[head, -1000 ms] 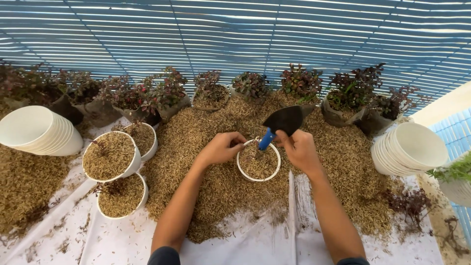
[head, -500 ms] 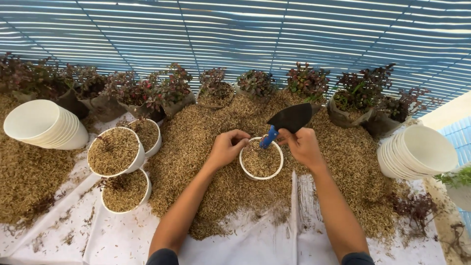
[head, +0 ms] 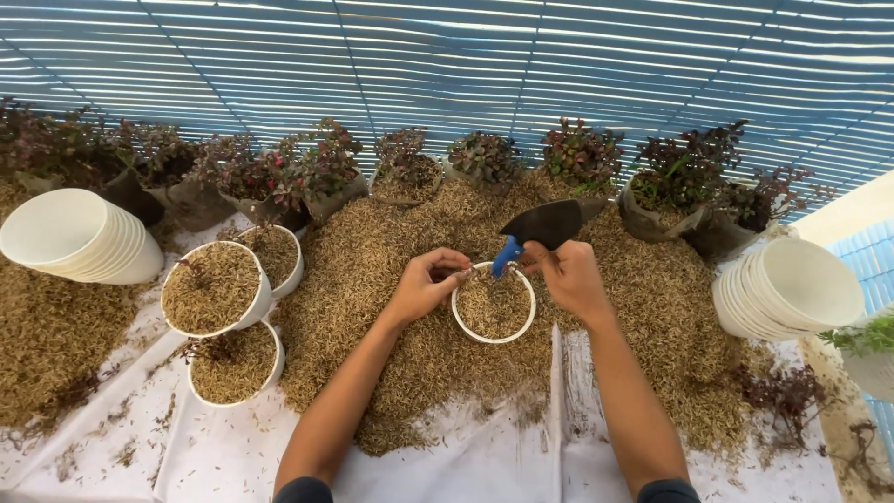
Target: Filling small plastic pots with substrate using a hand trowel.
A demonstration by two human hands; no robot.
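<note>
White pot [head: 494, 303] between hands; right fingers [head: 538, 253] gripping trowel [head: 545, 226].

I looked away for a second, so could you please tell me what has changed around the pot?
Hardly anything: the left hand stays at the rim of the husk-filled white round pot, and the right hand keeps holding the blue-handled black trowel, blade up. The three filled pots stayed put.

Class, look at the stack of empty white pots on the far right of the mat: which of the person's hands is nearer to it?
Right. The right hand, holding the trowel, lies nearer the stack of white pots; the left hand sits beyond the filled pot.
</note>
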